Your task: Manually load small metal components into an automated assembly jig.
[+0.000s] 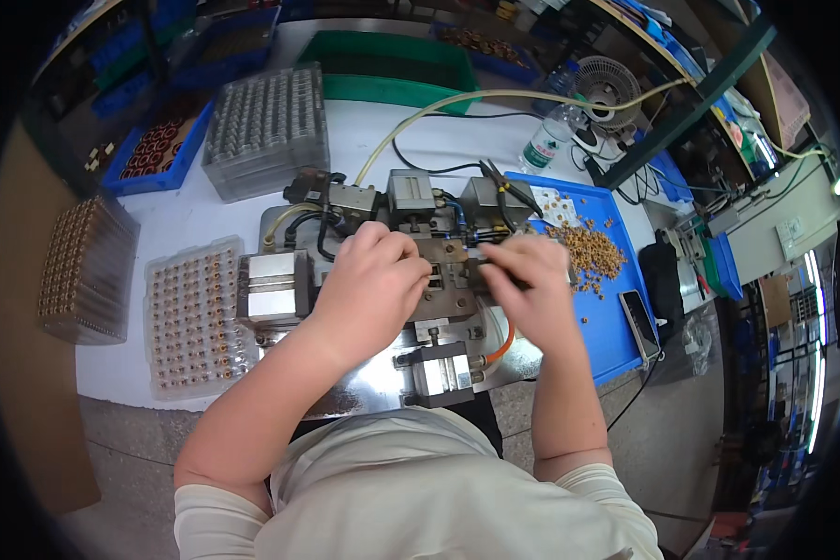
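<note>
The fixture [450, 304] is grey metal; left hand [380, 277] and right hand [532, 280] curl, grip unclear; blue tray [609, 329] holds brassy bits [592, 252].

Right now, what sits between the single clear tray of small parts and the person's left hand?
In the head view, a silver-topped metal block stands between the clear tray and the left hand.

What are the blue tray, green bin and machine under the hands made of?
The blue tray looks like smooth plastic, evenly coloured, softly shiny. The green bin seems plastic too: one solid colour. The machine looks mostly metal, silvery with bright reflections; which kind is unclear.
</note>
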Demonstrator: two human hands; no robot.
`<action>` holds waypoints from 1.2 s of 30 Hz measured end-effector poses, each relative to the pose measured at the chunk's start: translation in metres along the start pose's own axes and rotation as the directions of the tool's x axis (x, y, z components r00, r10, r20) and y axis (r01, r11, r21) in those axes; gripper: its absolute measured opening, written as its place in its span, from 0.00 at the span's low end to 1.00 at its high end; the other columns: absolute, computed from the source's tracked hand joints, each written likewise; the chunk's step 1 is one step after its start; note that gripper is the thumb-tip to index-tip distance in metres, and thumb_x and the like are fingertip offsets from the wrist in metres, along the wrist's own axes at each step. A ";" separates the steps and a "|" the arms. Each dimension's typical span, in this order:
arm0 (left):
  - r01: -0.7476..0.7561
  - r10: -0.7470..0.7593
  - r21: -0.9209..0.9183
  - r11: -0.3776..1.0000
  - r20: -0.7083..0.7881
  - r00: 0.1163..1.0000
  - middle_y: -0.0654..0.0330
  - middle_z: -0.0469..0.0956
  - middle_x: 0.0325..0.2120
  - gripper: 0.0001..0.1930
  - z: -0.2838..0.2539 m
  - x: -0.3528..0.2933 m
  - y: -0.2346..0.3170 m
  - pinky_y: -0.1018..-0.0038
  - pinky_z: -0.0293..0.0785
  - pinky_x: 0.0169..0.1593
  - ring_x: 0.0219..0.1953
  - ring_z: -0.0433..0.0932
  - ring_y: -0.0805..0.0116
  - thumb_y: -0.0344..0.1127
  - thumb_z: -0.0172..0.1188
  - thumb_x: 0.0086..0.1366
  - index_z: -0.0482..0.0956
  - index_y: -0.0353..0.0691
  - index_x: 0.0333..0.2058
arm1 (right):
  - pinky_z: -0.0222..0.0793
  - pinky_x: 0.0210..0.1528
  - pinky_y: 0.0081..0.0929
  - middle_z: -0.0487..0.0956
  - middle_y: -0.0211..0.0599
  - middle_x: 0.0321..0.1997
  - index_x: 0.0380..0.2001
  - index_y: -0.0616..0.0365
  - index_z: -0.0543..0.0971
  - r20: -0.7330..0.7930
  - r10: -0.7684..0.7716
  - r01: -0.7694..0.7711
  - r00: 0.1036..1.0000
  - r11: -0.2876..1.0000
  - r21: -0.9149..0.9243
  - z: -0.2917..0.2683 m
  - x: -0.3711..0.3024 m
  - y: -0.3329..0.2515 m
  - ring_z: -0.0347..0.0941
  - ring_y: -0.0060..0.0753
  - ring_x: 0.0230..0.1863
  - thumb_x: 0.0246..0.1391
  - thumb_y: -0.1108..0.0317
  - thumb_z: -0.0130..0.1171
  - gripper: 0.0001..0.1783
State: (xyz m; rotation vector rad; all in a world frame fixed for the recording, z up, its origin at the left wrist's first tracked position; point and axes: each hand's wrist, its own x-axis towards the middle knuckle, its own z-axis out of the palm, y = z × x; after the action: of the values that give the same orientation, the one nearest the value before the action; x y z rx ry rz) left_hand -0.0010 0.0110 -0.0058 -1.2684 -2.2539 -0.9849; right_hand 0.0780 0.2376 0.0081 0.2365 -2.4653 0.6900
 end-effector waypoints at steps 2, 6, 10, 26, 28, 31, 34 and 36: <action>-0.012 0.008 0.052 0.999 0.079 0.997 0.63 0.77 0.37 0.05 0.011 0.004 -0.004 0.66 0.68 0.51 0.43 0.70 0.60 0.28 0.64 0.57 0.82 0.43 0.33 | 0.64 0.51 0.30 0.82 0.31 0.38 0.38 0.57 0.88 -0.087 0.063 -0.060 0.994 0.997 0.039 -0.030 -0.017 0.019 0.72 0.31 0.39 0.48 0.74 0.69 0.11; -0.042 0.024 0.093 0.995 0.186 0.982 0.62 0.77 0.37 0.06 0.026 0.006 -0.005 0.65 0.69 0.51 0.44 0.70 0.59 0.28 0.64 0.57 0.82 0.42 0.34 | 0.70 0.39 0.26 0.82 0.34 0.35 0.39 0.62 0.86 -0.263 0.380 -0.420 0.887 0.899 -0.120 -0.078 -0.065 0.062 0.75 0.33 0.34 0.54 0.74 0.64 0.09; -0.061 0.032 0.138 0.989 0.205 0.978 0.61 0.77 0.37 0.07 0.026 0.008 -0.003 0.65 0.69 0.51 0.44 0.70 0.59 0.28 0.63 0.57 0.80 0.42 0.36 | 0.71 0.38 0.27 0.83 0.36 0.34 0.39 0.63 0.86 -0.321 0.689 -0.758 0.650 0.621 -0.202 -0.096 -0.115 0.097 0.77 0.35 0.34 0.55 0.70 0.64 0.10; 0.821 -0.861 -0.260 0.508 -0.191 0.472 0.61 0.79 0.37 0.08 -0.140 -0.125 -0.036 0.73 0.71 0.47 0.40 0.74 0.68 0.31 0.59 0.66 0.80 0.35 0.42 | 0.73 0.40 0.26 0.83 0.39 0.35 0.48 0.63 0.82 -0.354 0.682 -0.768 0.640 0.586 -0.258 -0.087 -0.189 0.191 0.75 0.33 0.32 0.55 0.69 0.60 0.18; 0.877 -0.903 -0.222 0.426 -0.162 0.398 0.62 0.79 0.38 0.08 -0.154 -0.178 -0.043 0.72 0.69 0.49 0.41 0.73 0.67 0.32 0.59 0.65 0.81 0.38 0.41 | 0.72 0.43 0.24 0.83 0.39 0.39 0.49 0.63 0.82 -0.421 0.546 -0.678 0.724 0.677 -0.286 -0.086 -0.157 0.159 0.76 0.31 0.36 0.60 0.69 0.58 0.16; 0.906 -0.904 -0.084 0.415 -0.151 0.400 0.63 0.78 0.39 0.07 -0.148 -0.218 -0.040 0.70 0.66 0.53 0.44 0.73 0.66 0.33 0.61 0.63 0.82 0.41 0.39 | 0.72 0.50 0.23 0.83 0.36 0.47 0.51 0.62 0.81 -0.376 0.616 -0.676 0.692 0.736 -0.038 -0.081 -0.095 0.089 0.78 0.29 0.44 0.67 0.65 0.56 0.16; 0.802 -0.773 0.241 0.547 -0.221 0.594 0.64 0.77 0.41 0.06 -0.134 -0.234 -0.036 0.68 0.61 0.57 0.46 0.72 0.65 0.35 0.62 0.61 0.83 0.45 0.37 | 0.72 0.50 0.22 0.83 0.35 0.47 0.50 0.62 0.81 -0.287 0.539 -0.536 0.792 0.839 0.094 -0.060 -0.052 0.047 0.77 0.27 0.45 0.66 0.66 0.58 0.14; 0.804 -0.767 0.251 0.539 -0.248 0.591 0.64 0.77 0.41 0.06 -0.129 -0.235 -0.036 0.68 0.60 0.58 0.47 0.72 0.64 0.35 0.63 0.60 0.83 0.46 0.37 | 0.72 0.49 0.21 0.83 0.35 0.45 0.48 0.62 0.81 -0.166 0.489 -0.472 0.857 0.872 0.130 -0.041 -0.032 0.023 0.77 0.27 0.44 0.63 0.70 0.61 0.12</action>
State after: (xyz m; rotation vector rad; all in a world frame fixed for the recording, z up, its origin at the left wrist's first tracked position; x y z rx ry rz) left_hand 0.0894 -0.2344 -0.0748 0.0453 -2.7735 -0.8066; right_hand 0.1173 0.2791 0.0093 -0.4205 -2.3172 0.9745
